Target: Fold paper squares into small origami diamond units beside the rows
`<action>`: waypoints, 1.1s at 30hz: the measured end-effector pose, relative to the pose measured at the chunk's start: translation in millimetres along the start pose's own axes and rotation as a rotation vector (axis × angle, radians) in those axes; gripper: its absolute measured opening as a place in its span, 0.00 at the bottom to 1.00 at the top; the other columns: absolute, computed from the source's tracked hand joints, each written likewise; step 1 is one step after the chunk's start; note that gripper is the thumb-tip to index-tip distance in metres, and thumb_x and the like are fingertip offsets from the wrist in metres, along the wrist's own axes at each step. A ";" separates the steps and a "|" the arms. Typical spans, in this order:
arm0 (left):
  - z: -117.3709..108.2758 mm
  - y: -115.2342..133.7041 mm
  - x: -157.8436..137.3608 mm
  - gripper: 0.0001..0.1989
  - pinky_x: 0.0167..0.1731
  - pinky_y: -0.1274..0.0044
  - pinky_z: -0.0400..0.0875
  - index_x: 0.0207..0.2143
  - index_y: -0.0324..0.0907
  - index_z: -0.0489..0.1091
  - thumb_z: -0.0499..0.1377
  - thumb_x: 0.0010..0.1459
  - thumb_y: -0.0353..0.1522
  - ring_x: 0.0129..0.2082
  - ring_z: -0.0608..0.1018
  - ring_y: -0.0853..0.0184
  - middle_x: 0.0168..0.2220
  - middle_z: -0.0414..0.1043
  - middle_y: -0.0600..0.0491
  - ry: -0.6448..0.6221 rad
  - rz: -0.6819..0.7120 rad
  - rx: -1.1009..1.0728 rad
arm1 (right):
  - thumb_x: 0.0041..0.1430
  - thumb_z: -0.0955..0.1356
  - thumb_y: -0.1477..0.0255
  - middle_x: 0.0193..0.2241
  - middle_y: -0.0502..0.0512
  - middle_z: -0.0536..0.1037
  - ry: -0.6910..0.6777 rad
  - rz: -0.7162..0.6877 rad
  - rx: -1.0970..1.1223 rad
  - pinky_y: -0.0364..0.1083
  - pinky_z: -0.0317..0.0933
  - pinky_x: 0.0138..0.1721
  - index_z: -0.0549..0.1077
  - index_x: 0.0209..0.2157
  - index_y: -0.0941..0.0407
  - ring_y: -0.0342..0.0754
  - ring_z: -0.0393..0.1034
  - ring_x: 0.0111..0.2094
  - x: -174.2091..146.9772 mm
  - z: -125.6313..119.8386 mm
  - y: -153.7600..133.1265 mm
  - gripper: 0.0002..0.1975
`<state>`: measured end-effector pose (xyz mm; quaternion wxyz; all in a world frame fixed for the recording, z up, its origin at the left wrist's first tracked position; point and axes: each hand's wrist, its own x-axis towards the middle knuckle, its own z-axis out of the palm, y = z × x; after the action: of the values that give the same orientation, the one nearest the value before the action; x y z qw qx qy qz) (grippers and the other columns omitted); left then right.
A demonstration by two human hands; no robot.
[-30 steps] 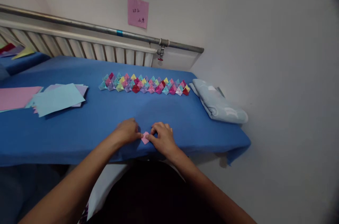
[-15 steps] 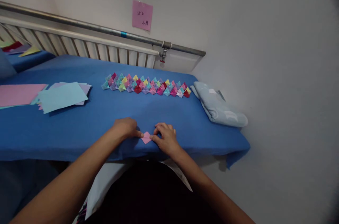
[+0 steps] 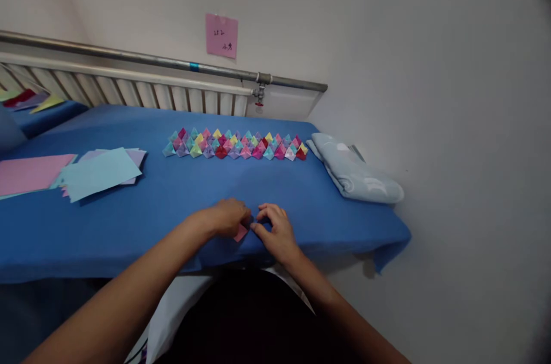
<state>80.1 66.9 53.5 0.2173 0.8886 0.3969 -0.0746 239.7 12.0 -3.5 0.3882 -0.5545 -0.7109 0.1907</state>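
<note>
A small pink folded paper [image 3: 240,233] lies near the front edge of the blue-covered table, partly hidden under my left hand. My left hand [image 3: 228,218] is closed over its upper left part, fingers curled down onto it; their tips are hidden. Just to the right, my right hand [image 3: 276,233] rests with thumb and fingers apart and curved, holding nothing, its thumb tip close to the paper. Beyond both hands stand several rows of small folded paper pieces [image 3: 235,149] in many colours.
Blue cloth [image 3: 172,226] covers the table. On the left lie light blue sheets [image 3: 103,173] and pink sheets [image 3: 37,173]. A folded pale blue cloth [image 3: 357,171] lies at the right end. Behind run a radiator [image 3: 163,95] and a metal pipe [image 3: 142,59]; a pink note [image 3: 221,37] hangs above.
My left hand has moved right, over the pink folded paper, and now covers its upper part. My right thumb has come off the paper's right corner. The camera view has tilted slightly up.
</note>
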 end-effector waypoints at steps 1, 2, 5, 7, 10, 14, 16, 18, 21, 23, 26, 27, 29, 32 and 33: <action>0.0 -4.1 0.8 0.13 0.30 0.77 0.63 0.29 0.44 0.75 0.60 0.40 0.22 0.32 0.74 0.64 0.29 0.74 0.54 -0.010 -0.003 -0.034 | 0.49 0.70 0.75 0.41 0.55 0.74 0.010 0.002 0.018 0.52 0.56 0.48 0.69 0.28 0.53 0.52 0.65 0.47 0.4 -0.4 1.0 0.06; 0.2 -8.2 0.9 0.13 0.28 0.78 0.62 0.28 0.43 0.75 0.59 0.39 0.21 0.29 0.73 0.65 0.26 0.72 0.55 -0.018 -0.013 -0.072 | 0.49 0.70 0.75 0.41 0.55 0.74 0.018 0.003 0.029 0.52 0.56 0.49 0.69 0.28 0.53 0.52 0.65 0.47 0.8 -0.6 1.7 0.05; 1.5 -20.9 -3.9 0.09 0.23 0.79 0.58 0.22 0.42 0.72 0.59 0.36 0.22 0.21 0.68 0.69 0.17 0.66 0.59 -0.026 -0.070 -0.208 | 0.49 0.69 0.75 0.41 0.55 0.74 0.032 0.012 0.066 0.52 0.56 0.49 0.69 0.28 0.53 0.52 0.65 0.47 0.6 -0.6 1.5 0.04; 3.1 -28.4 -10.6 0.06 0.22 0.80 0.58 0.21 0.41 0.70 0.61 0.36 0.24 0.20 0.67 0.71 0.17 0.65 0.60 0.004 -0.107 -0.318 | 0.50 0.68 0.74 0.40 0.55 0.74 0.031 0.036 0.122 0.52 0.57 0.49 0.69 0.27 0.54 0.51 0.66 0.46 -1.3 -0.5 -2.0 0.03; 8.0 -32.7 -23.5 0.05 0.26 0.81 0.63 0.27 0.41 0.69 0.59 0.44 0.32 0.25 0.70 0.71 0.23 0.69 0.59 0.093 -0.123 -0.491 | 0.52 0.68 0.70 0.37 0.52 0.75 -0.018 0.121 0.258 0.48 0.59 0.44 0.70 0.31 0.53 0.49 0.67 0.42 -5.8 0.5 -13.2 0.03; 21.8 -20.3 -36.7 0.13 0.30 0.79 0.67 0.30 0.40 0.66 0.59 0.47 0.40 0.27 0.73 0.71 0.26 0.70 0.57 0.248 -0.110 -0.906 | 0.54 0.68 0.64 0.30 0.49 0.74 -0.140 0.238 0.502 0.43 0.60 0.35 0.72 0.36 0.54 0.44 0.67 0.32 -8.8 3.1 -31.6 0.10; 29.7 -10.3 -39.3 0.15 0.29 0.78 0.68 0.28 0.40 0.66 0.63 0.43 0.41 0.25 0.72 0.71 0.24 0.69 0.58 0.316 -0.125 -1.197 | 0.54 0.67 0.64 0.27 0.48 0.73 -0.162 0.256 0.586 0.42 0.60 0.33 0.72 0.33 0.55 0.43 0.66 0.29 -7.8 4.0 -37.2 0.09; 35.5 -2.1 -40.2 0.17 0.30 0.77 0.69 0.27 0.40 0.66 0.66 0.40 0.40 0.24 0.72 0.72 0.24 0.70 0.58 0.365 -0.143 -1.349 | 0.55 0.66 0.65 0.26 0.48 0.73 -0.142 0.262 0.600 0.42 0.60 0.32 0.73 0.31 0.55 0.43 0.65 0.29 -6.3 4.2 -39.1 0.08; 37.7 1.7 -41.6 0.17 0.34 0.75 0.70 0.30 0.40 0.68 0.65 0.42 0.41 0.28 0.74 0.70 0.29 0.73 0.54 0.389 -0.138 -1.367 | 0.58 0.65 0.65 0.26 0.48 0.73 -0.097 0.228 0.511 0.41 0.60 0.31 0.72 0.31 0.55 0.43 0.65 0.28 -5.0 2.9 -37.6 0.09; 35.6 -1.1 -43.2 0.16 0.36 0.74 0.70 0.35 0.40 0.70 0.63 0.47 0.41 0.32 0.75 0.68 0.33 0.74 0.52 0.416 -0.123 -1.248 | 0.60 0.64 0.64 0.26 0.49 0.73 -0.067 0.131 0.355 0.42 0.60 0.32 0.72 0.30 0.54 0.43 0.65 0.29 -4.7 1.0 -35.6 0.10; 33.1 -8.3 -44.7 0.10 0.38 0.74 0.69 0.36 0.42 0.71 0.58 0.54 0.37 0.35 0.75 0.67 0.34 0.74 0.53 0.547 -0.060 -0.856 | 0.64 0.62 0.66 0.27 0.52 0.74 -0.041 -0.126 0.035 0.44 0.58 0.35 0.73 0.31 0.55 0.45 0.65 0.31 -3.6 -2.7 -32.5 0.12; 34.0 -10.4 -44.2 0.07 0.38 0.74 0.68 0.35 0.43 0.71 0.56 0.56 0.35 0.35 0.74 0.67 0.33 0.74 0.54 0.602 -0.024 -0.688 | 0.65 0.61 0.67 0.28 0.53 0.75 -0.041 -0.214 -0.072 0.46 0.57 0.36 0.73 0.32 0.55 0.46 0.64 0.32 -3.1 -3.9 -31.2 0.12; 40.1 -12.9 -41.8 0.06 0.38 0.73 0.67 0.32 0.43 0.70 0.54 0.58 0.30 0.34 0.73 0.67 0.31 0.73 0.54 0.709 0.059 -0.348 | 0.65 0.60 0.71 0.30 0.55 0.75 -0.044 -0.353 -0.253 0.48 0.55 0.38 0.73 0.34 0.56 0.48 0.63 0.33 -2.5 -5.7 -28.2 0.11; 58.6 -12.2 -36.4 0.10 0.38 0.71 0.66 0.32 0.41 0.69 0.50 0.61 0.27 0.34 0.72 0.65 0.32 0.73 0.51 0.872 0.142 0.031 | 0.65 0.61 0.73 0.33 0.56 0.76 -0.040 -0.454 -0.416 0.49 0.53 0.38 0.73 0.37 0.56 0.49 0.63 0.36 -4.8 -5.6 -22.7 0.10; 65.7 -11.2 -35.3 0.11 0.38 0.71 0.66 0.31 0.41 0.69 0.49 0.63 0.27 0.34 0.72 0.65 0.32 0.73 0.51 0.914 0.160 0.104 | 0.65 0.61 0.73 0.33 0.55 0.76 -0.043 -0.466 -0.444 0.49 0.52 0.38 0.74 0.37 0.55 0.49 0.63 0.36 -6.8 -4.8 -20.7 0.10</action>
<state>50.7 20.5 1.8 -0.0195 0.8680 0.3779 0.3216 230.6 -1.6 11.7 0.2758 -0.4437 -0.8511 -0.0516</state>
